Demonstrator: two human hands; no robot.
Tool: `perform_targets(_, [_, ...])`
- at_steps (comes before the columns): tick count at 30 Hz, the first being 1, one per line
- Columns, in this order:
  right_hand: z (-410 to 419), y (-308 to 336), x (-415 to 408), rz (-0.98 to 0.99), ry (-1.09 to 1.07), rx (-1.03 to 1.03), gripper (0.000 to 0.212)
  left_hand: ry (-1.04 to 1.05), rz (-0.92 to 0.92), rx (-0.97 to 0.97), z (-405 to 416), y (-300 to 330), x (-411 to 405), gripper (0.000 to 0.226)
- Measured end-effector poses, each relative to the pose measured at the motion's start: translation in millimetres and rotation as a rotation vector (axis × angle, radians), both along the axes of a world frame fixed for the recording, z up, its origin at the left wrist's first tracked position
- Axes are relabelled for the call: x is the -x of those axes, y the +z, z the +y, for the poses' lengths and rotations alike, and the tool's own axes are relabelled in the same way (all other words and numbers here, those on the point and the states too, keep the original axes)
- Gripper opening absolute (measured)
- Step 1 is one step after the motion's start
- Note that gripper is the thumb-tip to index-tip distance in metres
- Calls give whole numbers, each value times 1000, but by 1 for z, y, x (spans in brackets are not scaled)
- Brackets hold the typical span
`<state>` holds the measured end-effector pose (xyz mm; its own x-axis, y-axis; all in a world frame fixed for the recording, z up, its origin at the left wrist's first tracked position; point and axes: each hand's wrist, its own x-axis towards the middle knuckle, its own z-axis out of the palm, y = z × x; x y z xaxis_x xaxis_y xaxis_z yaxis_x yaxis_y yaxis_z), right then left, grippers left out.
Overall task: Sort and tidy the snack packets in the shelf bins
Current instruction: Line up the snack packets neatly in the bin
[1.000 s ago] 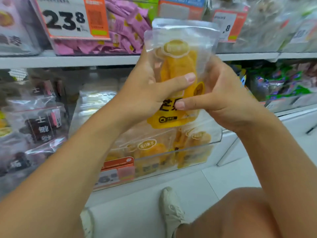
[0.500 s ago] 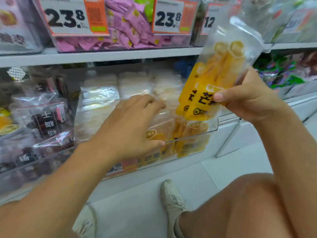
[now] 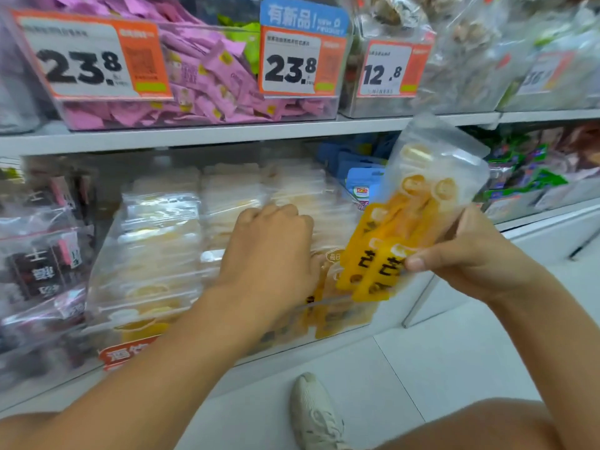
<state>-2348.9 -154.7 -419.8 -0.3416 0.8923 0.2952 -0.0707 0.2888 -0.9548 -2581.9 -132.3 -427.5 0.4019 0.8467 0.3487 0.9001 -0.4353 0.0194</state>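
Note:
My right hand [image 3: 470, 254] is shut on a couple of yellow dried-mango packets [image 3: 406, 216] with clear tops. It holds them tilted, just right of the clear shelf bin [image 3: 357, 316] on the lower shelf. Several more of the same packets [image 3: 156, 254] stand in rows inside that bin. My left hand [image 3: 269, 251] reaches into the bin's right part, knuckles up and fingers curled down over the packet tops. Its fingertips are hidden, so I cannot tell whether it grips anything.
The upper shelf carries a bin of pink packets [image 3: 211, 76] with price cards. Dark packets [image 3: 42, 264] fill the bin to the left, blue Dole packets [image 3: 360, 190] sit behind, and green packets [image 3: 532, 180] lie to the right. My shoe [image 3: 315, 414] and knee [image 3: 470, 427] are on the white floor.
My left hand let go of the held packets and dropped into the bin, then curled its fingers over the packets there. My right hand carried the held packets to the right and tilted them.

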Motion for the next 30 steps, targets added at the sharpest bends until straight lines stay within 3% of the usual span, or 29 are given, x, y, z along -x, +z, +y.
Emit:
perform_targets(4, [14,-10,14,-94,-172,-51,62,5,-102,94,5,1,9,28])
perform_targets(6, [19,-10,19,-97,-219,-69,61,9,-191,165,7,2,15,25])
perform_targets(9, [21,-6,19,-132,-181,-52,55,-14,-257,212,4,2,20,27])
perform_targets(15, [9,2,25,-380,-120,-18,25,-106,-167,142,1,1,19,25])
perform_targets(18, [2,6,32,-458,-64,29,52,-109,-210,146,3,1,18,28])
perform_targets(21, [5,0,30,-448,-64,22,41,-189,-335,158,6,1,18,28])
perform_targets(23, [7,-3,29,-456,-72,30,44,-288,-440,243,2,5,21,40])
perform_targets(25, [7,-5,27,-453,-89,35,41,-377,-567,370,-7,10,23,65])
perform_targets(27, [6,-3,30,-490,-104,50,38,-394,-629,346,-13,12,19,84])
perform_targets(30, [5,0,31,-510,-149,29,53,-381,-564,223,-9,10,9,71])
